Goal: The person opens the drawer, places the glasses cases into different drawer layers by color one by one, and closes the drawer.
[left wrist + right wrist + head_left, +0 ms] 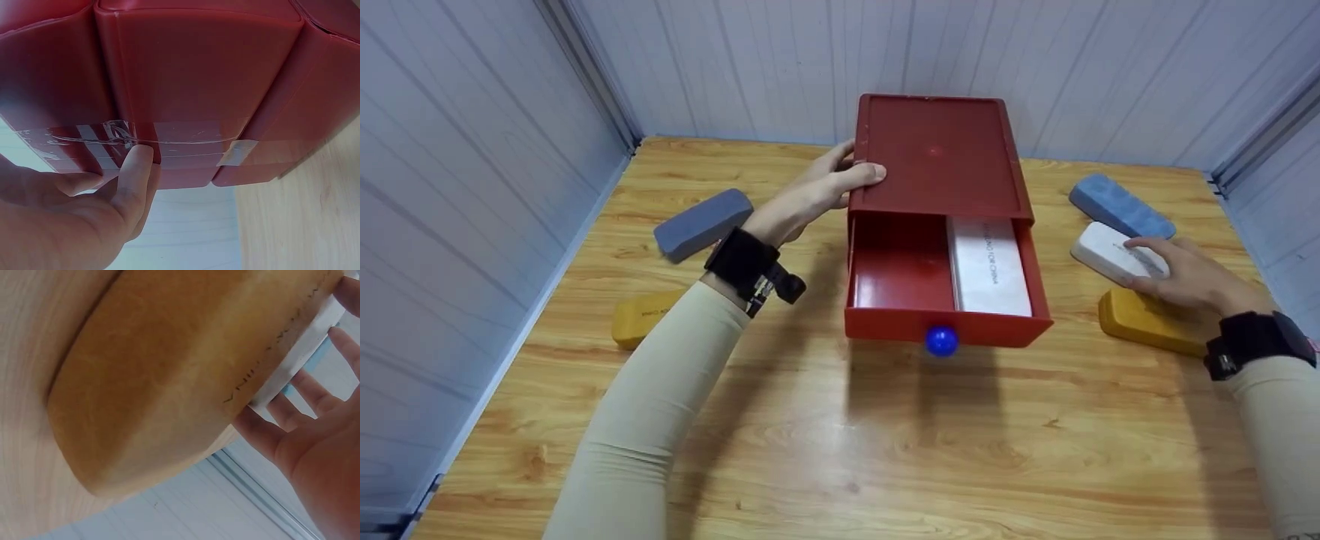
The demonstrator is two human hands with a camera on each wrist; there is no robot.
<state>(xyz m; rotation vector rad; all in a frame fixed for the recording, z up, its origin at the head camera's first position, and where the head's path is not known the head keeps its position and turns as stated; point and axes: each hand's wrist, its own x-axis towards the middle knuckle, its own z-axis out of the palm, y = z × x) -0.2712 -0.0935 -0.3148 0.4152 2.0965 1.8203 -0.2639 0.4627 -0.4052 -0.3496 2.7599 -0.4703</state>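
Note:
A red drawer box point(937, 157) stands near the back wall with its drawer point(900, 277) pulled out toward me. Inside the drawer, on the right, lies a white case with printed lettering point(994, 270). My left hand point(817, 187) rests at the box's left side, thumb on the top and fingers against the taped side wall point(191, 79). On the right, my right hand point(1192, 277) holds a white oblong case point(1102, 251) between thumb and fingers, at the table. A yellow lettered case point(152, 382) lies just below that hand, partly covered by it in the head view.
A blue case point(1121, 206) lies behind the white one. Left of the box are a grey-blue case point(701, 225) and a yellow case point(641, 315), partly behind my left forearm. A blue knob point(942, 341) sticks out from the drawer front. White panel walls surround the wooden table point(885, 457).

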